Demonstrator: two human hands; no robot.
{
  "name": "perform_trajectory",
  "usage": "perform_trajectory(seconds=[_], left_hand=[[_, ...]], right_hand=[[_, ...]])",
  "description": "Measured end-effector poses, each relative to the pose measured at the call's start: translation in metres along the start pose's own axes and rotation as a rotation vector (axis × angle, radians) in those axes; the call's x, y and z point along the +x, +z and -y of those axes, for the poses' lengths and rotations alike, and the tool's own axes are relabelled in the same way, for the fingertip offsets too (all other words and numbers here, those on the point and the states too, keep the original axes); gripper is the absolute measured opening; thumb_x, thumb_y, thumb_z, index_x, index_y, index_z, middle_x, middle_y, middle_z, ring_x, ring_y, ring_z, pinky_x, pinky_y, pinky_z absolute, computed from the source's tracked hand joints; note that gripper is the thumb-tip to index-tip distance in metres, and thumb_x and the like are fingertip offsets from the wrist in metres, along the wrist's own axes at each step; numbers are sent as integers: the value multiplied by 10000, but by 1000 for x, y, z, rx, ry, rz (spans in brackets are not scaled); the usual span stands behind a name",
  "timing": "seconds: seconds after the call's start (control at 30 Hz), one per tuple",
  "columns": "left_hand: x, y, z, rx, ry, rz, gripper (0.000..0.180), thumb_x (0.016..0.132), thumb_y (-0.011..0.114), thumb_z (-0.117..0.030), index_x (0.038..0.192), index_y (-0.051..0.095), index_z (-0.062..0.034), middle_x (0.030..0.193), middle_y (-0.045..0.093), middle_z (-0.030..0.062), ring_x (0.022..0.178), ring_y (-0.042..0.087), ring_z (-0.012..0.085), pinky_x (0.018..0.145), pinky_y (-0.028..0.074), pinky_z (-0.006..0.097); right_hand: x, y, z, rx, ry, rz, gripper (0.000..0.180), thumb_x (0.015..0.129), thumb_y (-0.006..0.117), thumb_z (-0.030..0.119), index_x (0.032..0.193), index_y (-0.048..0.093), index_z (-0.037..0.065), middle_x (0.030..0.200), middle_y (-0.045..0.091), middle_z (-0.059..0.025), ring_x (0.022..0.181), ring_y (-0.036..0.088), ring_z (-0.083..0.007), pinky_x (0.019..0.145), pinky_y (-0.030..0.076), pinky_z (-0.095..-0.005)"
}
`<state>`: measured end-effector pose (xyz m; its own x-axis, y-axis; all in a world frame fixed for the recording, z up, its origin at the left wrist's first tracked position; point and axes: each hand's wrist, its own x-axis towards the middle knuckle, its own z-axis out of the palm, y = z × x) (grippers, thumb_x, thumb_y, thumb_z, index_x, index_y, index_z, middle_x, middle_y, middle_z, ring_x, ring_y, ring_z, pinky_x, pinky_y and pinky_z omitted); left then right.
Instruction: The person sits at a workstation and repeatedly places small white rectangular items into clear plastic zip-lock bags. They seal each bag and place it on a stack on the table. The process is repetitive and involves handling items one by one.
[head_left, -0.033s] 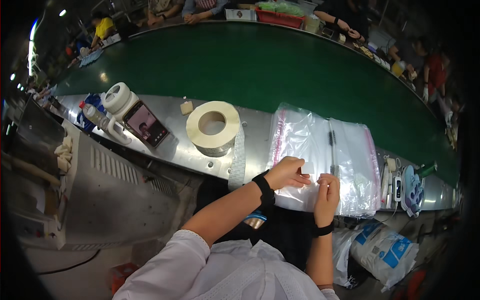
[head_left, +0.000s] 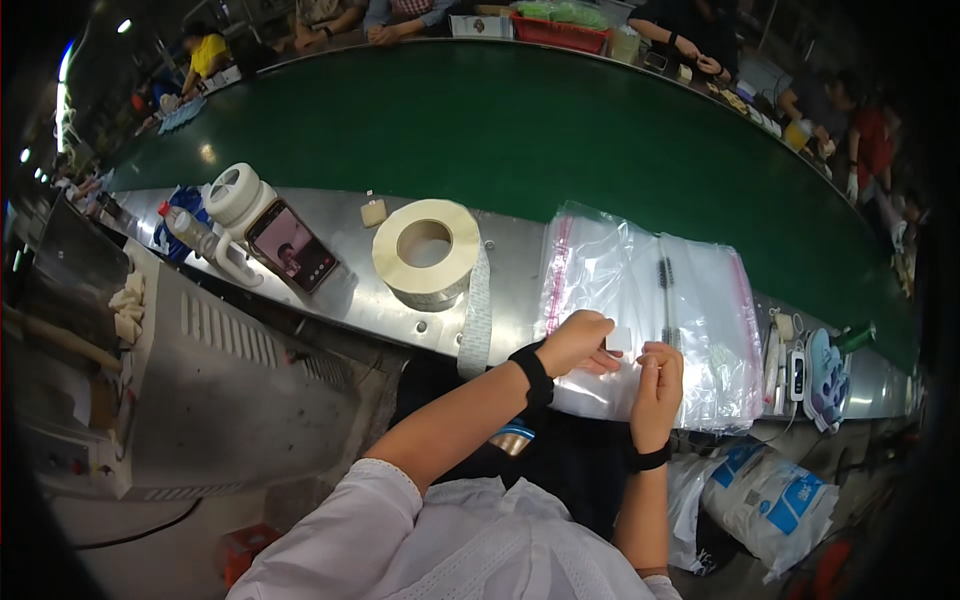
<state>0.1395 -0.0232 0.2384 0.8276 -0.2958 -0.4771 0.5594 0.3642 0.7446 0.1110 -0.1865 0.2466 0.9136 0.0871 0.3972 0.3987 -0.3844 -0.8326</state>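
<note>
Steel ledge (head_left: 520, 265) runs narrow between the wide green conveyor belt (head_left: 520, 130) and the drop to the person's lap, so not much room front to back; free steel mostly sits between the phone and the bags, w/ the roll in the middle of it. Both hands work at the near edge, over a stack of clear plastic zip bags w/ pink seal strips (head_left: 650, 300) that hangs a bit past the ledge's lip. Left hand (head_left: 578, 343), black wristband on, is curled, thumb and fingers pinching a small white square label (head_left: 619, 339). Right hand (head_left: 658, 375) is just beside it, fingers bent in and tips touching the label's right edge and the bag under it; neither hand is spread open. Left of the bags stands a big roll of cream label tape (head_left: 427, 250), its white backing strip (head_left: 476, 315) trailing off the edge. Further left a smartphone w/ lit screen (head_left: 291, 246) leans by a white tape dispenser (head_left: 238, 195). Right of the bags: small white gadgets and a blue thing (head_left: 828, 375), crowding that end. Below the ledge, white-and-blue sacks (head_left: 770, 500). Other people sit round the belt's far side, well apart.
</note>
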Motion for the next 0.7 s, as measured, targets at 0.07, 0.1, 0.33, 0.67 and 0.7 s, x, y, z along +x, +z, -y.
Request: perform_trajectory(seconds=[0.07,0.1,0.33,0.67,0.7], left_hand=[[1,13,-10,364,50,-29,261,893,423,-195,912,529,42,764,559,127,856,656,292,643,552,356],[5,16,-7,464,50,-45,251,884,396,-169,912,544,32,717,558,109,756,660,255,569,534,320],[7,12,12,-169,-45,131,409,932,404,-377,1065,506,-4,903,568,123,711,602,245,585,510,310],[-89,-9,17,173,219,-111,363,926,473,-266,1177,454,-4,1078,574,123,740,627,146,621,502,225],[-89,-14,25,181,222,-108,345,927,469,-257,1161,464,-4,1064,583,119,756,630,143,619,495,218]], right_hand=[[5,-1,10,8,-64,3,102,872,463,48,817,530,-7,959,558,-137,864,528,-241,776,416,-314],[4,0,12,23,-70,25,97,872,466,50,829,533,-6,978,560,-149,883,536,-262,786,419,-337],[-13,12,21,-91,-109,190,303,822,605,106,1091,511,3,1159,517,-148,1026,531,-264,835,431,-337],[-26,25,10,-477,-314,268,260,732,646,78,989,603,76,917,600,-98,803,561,-287,681,471,-350],[-24,25,8,-474,-298,276,219,745,631,77,963,609,72,887,604,-96,778,570,-286,664,474,-348]])
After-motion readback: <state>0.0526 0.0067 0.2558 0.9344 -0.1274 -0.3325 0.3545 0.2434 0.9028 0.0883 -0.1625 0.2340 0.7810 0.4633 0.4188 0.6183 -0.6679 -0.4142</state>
